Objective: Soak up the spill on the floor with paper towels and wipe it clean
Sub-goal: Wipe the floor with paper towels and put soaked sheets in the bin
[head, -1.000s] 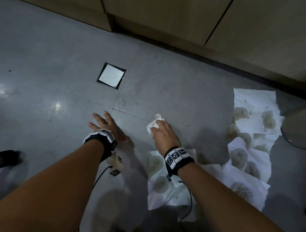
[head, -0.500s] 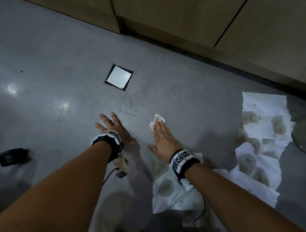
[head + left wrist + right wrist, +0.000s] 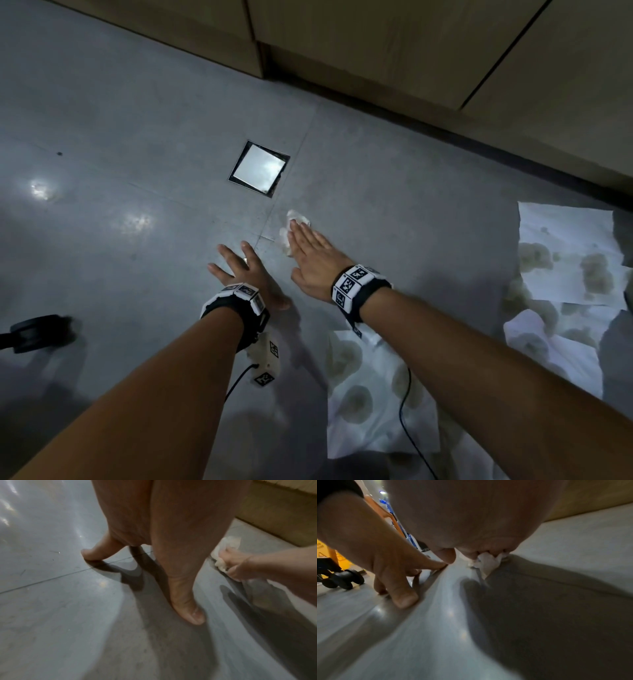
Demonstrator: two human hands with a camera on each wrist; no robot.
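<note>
A small crumpled white paper towel wad lies on the grey floor just below the drain cover. My right hand lies flat on it with straight fingers and presses it down; only its far and left edges show. In the right wrist view the wad sticks out under the fingertips. In the left wrist view the wad shows beyond my right hand. My left hand rests on the floor beside it, fingers spread, holding nothing.
Flat paper towel sheets with damp stains lie at the right and under my right forearm. A square metal drain cover is ahead. Wooden cabinets line the far side. A black caster sits at the left.
My right hand has slid the wad forward and left toward the drain cover, and its fingers have flattened from curled to straight. The left hand has stayed planted on the floor.
</note>
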